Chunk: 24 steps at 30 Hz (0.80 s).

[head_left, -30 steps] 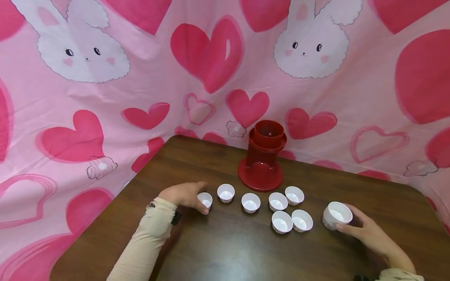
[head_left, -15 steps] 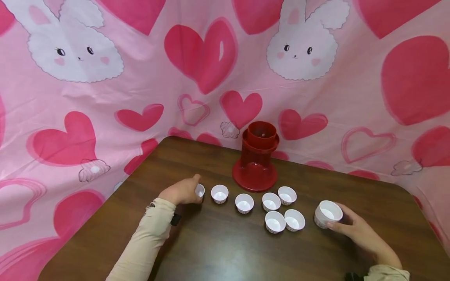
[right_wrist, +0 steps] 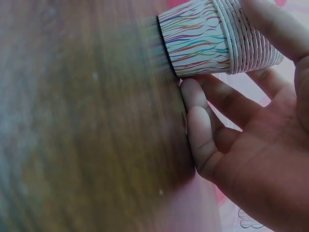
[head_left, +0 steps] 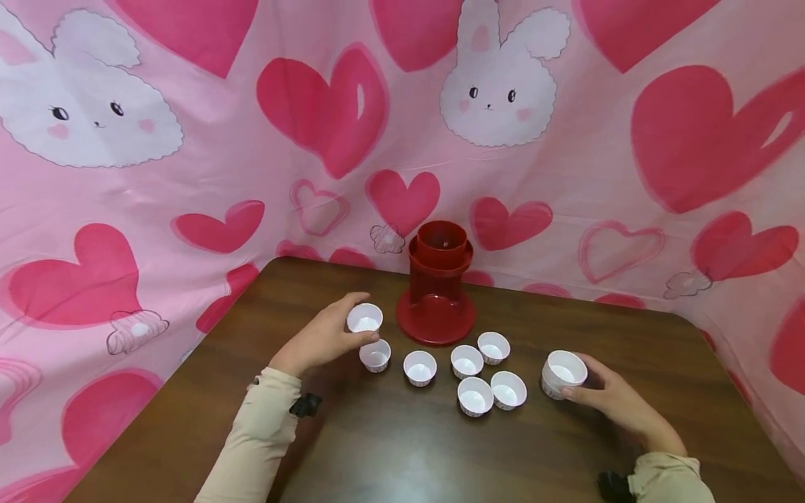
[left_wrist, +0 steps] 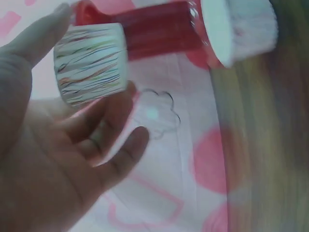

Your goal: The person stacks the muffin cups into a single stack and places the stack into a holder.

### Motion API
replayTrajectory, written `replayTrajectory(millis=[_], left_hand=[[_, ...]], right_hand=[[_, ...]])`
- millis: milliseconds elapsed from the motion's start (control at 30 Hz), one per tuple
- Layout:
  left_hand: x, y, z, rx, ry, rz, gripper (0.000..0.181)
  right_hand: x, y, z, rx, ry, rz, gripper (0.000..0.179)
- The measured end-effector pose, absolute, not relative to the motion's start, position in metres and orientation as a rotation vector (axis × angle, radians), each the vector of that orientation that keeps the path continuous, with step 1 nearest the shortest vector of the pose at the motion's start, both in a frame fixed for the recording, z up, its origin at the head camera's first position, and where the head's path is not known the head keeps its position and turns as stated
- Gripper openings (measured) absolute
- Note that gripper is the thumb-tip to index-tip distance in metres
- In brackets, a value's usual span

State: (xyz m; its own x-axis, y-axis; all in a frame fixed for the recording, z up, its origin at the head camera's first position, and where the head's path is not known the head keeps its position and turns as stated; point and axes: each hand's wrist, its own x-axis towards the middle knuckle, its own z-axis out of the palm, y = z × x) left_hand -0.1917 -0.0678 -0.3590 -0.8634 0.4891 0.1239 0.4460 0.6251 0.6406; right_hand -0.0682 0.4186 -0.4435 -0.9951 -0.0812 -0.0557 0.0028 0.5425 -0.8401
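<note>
Between thumb and fingers my left hand [head_left: 327, 335] pinches a paper cup [head_left: 365, 318], raised off the table near the red stand. In the left wrist view that cup [left_wrist: 91, 65] shows thin coloured wavy lines on its side. My right hand [head_left: 619, 402] grips a stack of nested paper cups [head_left: 564, 374] on the right of the table. The right wrist view shows the stack's many rims [right_wrist: 248, 46] lying close together, its base at the table top. Several single cups stand between the hands, among them one cup [head_left: 375, 356] just below the lifted one.
A red plastic stand [head_left: 436, 318] with a round base and a cup-shaped top stands at the back of the brown wooden table [head_left: 402, 447]. Near the middle are more white cups, including a front one [head_left: 475, 397]. A pink heart-patterned cloth [head_left: 327, 230] hangs behind.
My left hand has closed on the leftmost cup and lifted it up from the table, over its neighbour. The right hand still holds the stack. The head view has swung to the right.
</note>
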Motion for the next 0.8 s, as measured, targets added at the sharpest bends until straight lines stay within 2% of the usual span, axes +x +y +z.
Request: replayTrajectory(millis=[367,800], left_hand=[[-0.184,-0.019,-0.353,0.901,2.687,1.346,0.063],[-0.172,0.09,-0.361,1.086,2.556,1.14,0.069]], right_hand=[[-0.076,0.412,-0.442,-0.102,2.676,-1.488,0.067],[-0.075,0.415,-0.445,-0.127,2.681,-1.534,0.068]])
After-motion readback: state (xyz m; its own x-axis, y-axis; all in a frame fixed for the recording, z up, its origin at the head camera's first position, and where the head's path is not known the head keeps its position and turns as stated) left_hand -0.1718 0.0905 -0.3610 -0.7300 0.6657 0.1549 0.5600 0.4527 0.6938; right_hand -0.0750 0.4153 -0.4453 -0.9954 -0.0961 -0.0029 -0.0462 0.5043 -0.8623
